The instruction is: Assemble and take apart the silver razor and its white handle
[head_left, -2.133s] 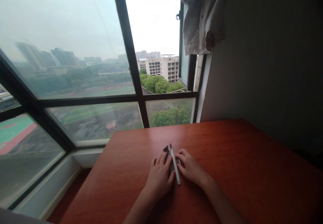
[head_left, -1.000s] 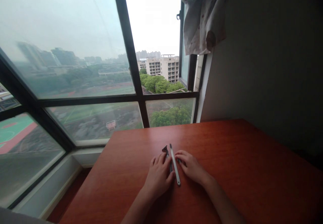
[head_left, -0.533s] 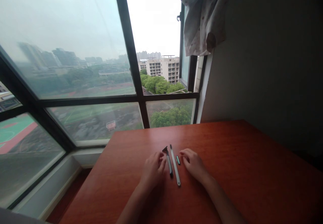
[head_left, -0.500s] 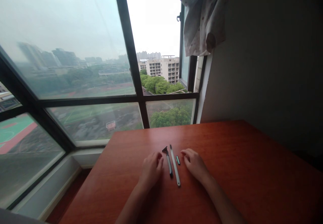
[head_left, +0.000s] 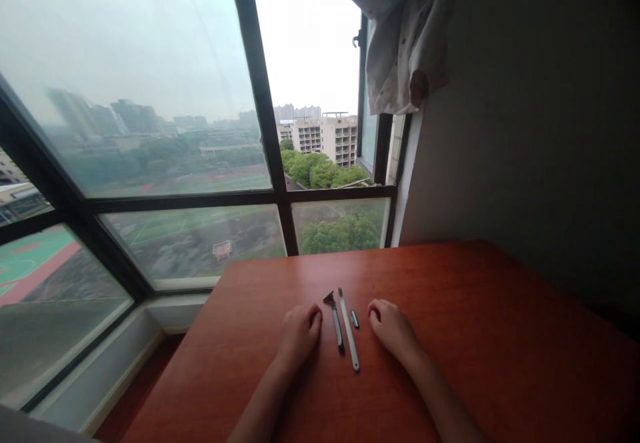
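Three small things lie side by side on the reddish wooden table (head_left: 240,336). On the left is a razor (head_left: 337,326) with a dark head and a grey and black handle. Beside it lies a long, thin pale toothbrush (head_left: 350,336), dark at its far tip and with a hole in its near end. A short, shiny green piece (head_left: 355,319) sits to the right; its kind is unclear. My left hand (head_left: 300,333) rests left of the razor, fingers curled in. My right hand (head_left: 393,326) rests right of the green piece, also loosely closed. Neither hand touches these things.
A dark-framed window (head_left: 185,200) runs along the table's far and left sides, with one pane open. A bunched pale curtain (head_left: 407,50) hangs at the upper right beside a dark wall (head_left: 525,130). The table's left edge drops to a ledge and floor.
My right hand has drawn slightly right, away from the green piece, and its fingers have curled in more. My left hand has closed a little. The view has shifted slightly.
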